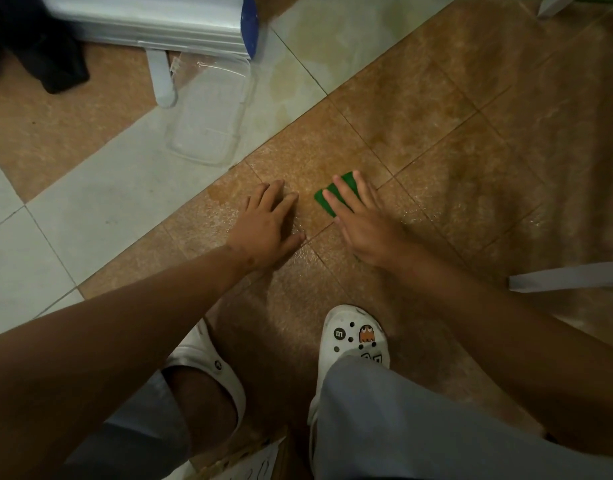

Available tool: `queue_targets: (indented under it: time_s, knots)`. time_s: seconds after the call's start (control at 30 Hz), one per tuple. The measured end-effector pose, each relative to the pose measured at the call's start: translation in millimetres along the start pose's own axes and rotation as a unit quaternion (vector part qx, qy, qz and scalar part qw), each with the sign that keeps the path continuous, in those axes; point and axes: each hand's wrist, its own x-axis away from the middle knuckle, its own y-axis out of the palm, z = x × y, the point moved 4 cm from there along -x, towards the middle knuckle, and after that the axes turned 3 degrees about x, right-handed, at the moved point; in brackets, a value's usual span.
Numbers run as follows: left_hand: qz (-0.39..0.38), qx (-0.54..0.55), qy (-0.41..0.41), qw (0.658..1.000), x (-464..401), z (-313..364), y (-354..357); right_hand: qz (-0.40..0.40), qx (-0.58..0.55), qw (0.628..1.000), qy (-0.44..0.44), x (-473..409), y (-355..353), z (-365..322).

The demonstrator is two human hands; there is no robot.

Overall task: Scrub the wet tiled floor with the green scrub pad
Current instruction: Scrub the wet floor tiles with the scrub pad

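Note:
The green scrub pad (327,199) lies flat on the wet brown tiled floor (454,140) in the middle of the view. My right hand (362,220) presses down on it with straight fingers, covering most of the pad. My left hand (270,223) rests flat on the wet tile just to the left of the pad, fingers spread and holding nothing. The brown tiles around both hands glisten with water.
A clear plastic tray (211,116) lies on the pale tiles at upper left, beside a white chair leg (161,81) and a silver case (159,22). A dark cloth (38,46) sits far left. Another white leg (568,277) is at right. My white clogs (355,336) stand below.

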Motion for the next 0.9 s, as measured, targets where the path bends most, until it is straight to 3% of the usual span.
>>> queue_targets:
  time_s: [0.17, 0.3, 0.5, 0.67, 0.9]
  knots:
    - [-0.001, -0.006, 0.000, 1.000, 0, -1, 2, 0.031, 0.004, 0.999, -0.029, 47, 10, 3]
    - [0.006, -0.005, 0.007, 1.000, 0, -2, 3, 0.009, 0.034, 0.999, -0.037, 81, 27, 8]
    - [0.004, -0.007, 0.002, 1.000, 1, -1, 5, 0.017, 0.031, 0.996, -0.082, 54, 15, 1]
    - [0.001, 0.003, 0.001, 1.000, 1, 1, 5, 0.010, 0.016, 0.998, -0.053, 14, 3, -16]
    - [0.009, 0.015, 0.011, 1.000, 1, -5, 5, 0.017, 0.030, 0.998, -0.054, 84, 25, -2]
